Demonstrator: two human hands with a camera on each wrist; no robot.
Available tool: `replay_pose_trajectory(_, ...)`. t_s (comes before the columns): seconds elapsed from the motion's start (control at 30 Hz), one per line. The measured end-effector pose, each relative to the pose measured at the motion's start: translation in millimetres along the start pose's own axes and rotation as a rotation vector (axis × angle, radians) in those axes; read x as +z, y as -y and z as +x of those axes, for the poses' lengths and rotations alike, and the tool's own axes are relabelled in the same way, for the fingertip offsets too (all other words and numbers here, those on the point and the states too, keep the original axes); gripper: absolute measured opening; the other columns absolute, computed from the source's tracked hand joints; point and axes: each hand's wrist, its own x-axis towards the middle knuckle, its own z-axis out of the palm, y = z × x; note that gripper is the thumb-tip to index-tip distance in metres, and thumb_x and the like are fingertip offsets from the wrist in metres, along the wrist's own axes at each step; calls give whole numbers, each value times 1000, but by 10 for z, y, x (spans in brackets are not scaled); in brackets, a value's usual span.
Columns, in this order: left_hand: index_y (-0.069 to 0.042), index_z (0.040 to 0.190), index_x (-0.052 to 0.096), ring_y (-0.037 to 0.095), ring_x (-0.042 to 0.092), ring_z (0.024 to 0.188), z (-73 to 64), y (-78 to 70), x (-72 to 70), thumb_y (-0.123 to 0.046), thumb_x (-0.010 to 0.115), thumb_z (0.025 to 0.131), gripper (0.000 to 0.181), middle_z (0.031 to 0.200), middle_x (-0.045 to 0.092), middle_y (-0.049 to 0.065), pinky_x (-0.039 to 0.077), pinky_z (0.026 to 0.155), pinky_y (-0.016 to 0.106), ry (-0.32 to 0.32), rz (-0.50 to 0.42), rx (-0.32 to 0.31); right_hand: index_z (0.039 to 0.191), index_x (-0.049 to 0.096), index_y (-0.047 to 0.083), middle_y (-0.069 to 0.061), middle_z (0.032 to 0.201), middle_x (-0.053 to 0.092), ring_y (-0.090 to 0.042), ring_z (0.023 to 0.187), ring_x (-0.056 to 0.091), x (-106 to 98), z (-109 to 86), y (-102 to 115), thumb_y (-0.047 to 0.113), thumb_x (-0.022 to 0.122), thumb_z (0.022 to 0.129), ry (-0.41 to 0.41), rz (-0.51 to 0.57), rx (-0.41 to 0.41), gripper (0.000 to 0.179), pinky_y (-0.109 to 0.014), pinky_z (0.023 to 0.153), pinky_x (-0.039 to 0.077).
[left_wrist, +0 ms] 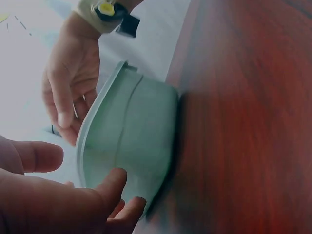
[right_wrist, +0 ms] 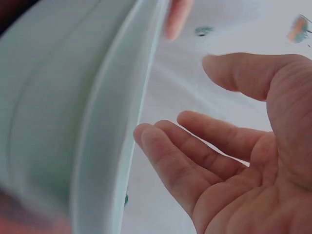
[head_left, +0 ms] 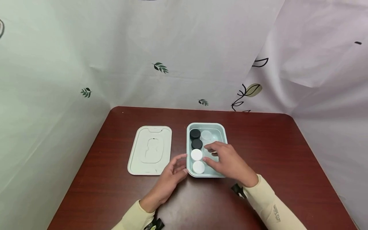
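A pale blue-green plastic bin [head_left: 219, 134] stands on the table. Along its left side runs a row of round pieces: a black disc [head_left: 195, 134] at the back, another black disc [head_left: 196, 144], a white disc [head_left: 196, 155] and a second white disc [head_left: 198, 167] in front. A paler, translucent round piece [head_left: 206, 135] lies at the back, right of the black ones. My right hand [head_left: 230, 161] hovers over the bin's right half, thumb and fingers apart, nothing between them. At the bin's left wall, my left hand [head_left: 169, 180] has its fingers loosely spread, fingertips beside the outer side.
Left of the bin, a flat off-white lid [head_left: 136, 159] lies on the dark red-brown table [head_left: 267, 147]. White cloth [head_left: 184, 38] with leaf prints hangs behind the table and at both sides.
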Motion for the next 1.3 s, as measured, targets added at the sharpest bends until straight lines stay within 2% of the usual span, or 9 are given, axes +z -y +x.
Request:
replay_pose_trajectory(0.17,-1,154,45,37,51,142,-65,-104,-147,-3,60,101,55,154,48,25,52,103,33,-111,-13,-12,126,72,2,-11,120,77,-20,100,78,181,15,195,20,77,97,10,280,71,34,-31,88,62)
replay_pose_trajectory(0.3,3,154,42,33,49,142,-131,-176,-318,-4,58,102,55,155,46,26,52,100,25,-172,-40,-26,131,70,3,-10,121,77,-19,105,77,326,44,358,19,74,99,36,442,126,36,-27,91,60)
replay_pose_trajectory(0.47,4,155,40,21,54,138,-220,-250,-618,-5,54,106,52,154,45,22,50,103,20,-256,-53,-41,135,68,4,-9,130,75,-20,111,76,513,103,557,19,71,101,52,584,175,38,-26,92,59)
replay_pose_trajectory(0.67,6,156,35,5,63,122,-339,-289,-961,-5,52,108,52,139,52,8,50,103,17,-343,-61,-38,139,65,1,-15,134,73,-21,114,75,773,182,766,19,68,102,82,721,209,41,-23,92,57)
replay_pose_trajectory(0.87,6,159,30,1,63,117,-418,-283,-1272,-10,56,109,58,137,51,5,50,103,16,-411,-30,-53,143,60,-3,-20,137,70,-22,117,73,1097,198,901,20,64,105,120,800,253,45,-19,92,54)
replay_pose_trajectory(0.97,5,160,30,1,59,123,-449,-265,-1419,-12,54,110,59,148,46,12,48,103,13,-453,24,-77,146,57,-5,-20,139,69,-23,120,72,1239,195,928,21,63,106,126,803,278,47,-21,94,54)
replay_pose_trajectory(1.07,3,163,27,7,50,137,-469,-224,-1562,-12,47,112,57,162,34,18,42,111,15,-466,61,-123,146,55,-7,-21,138,68,-28,123,70,1344,192,922,18,61,106,86,795,305,47,-28,98,55)
replay_pose_trajectory(1.2,2,166,23,19,34,155,-481,-176,-1687,-12,43,113,58,171,24,18,33,120,26,-446,102,-203,145,56,-9,-23,136,68,-34,124,69,1448,185,890,12,60,105,14,810,338,45,-33,99,56)
replay_pose_trajectory(1.3,2,165,25,19,38,154,-478,-159,-1726,-12,45,113,58,170,26,19,38,117,26,-422,146,-226,143,57,-9,-23,135,69,-33,120,70,1527,182,866,10,61,104,-44,803,352,44,-28,95,55)
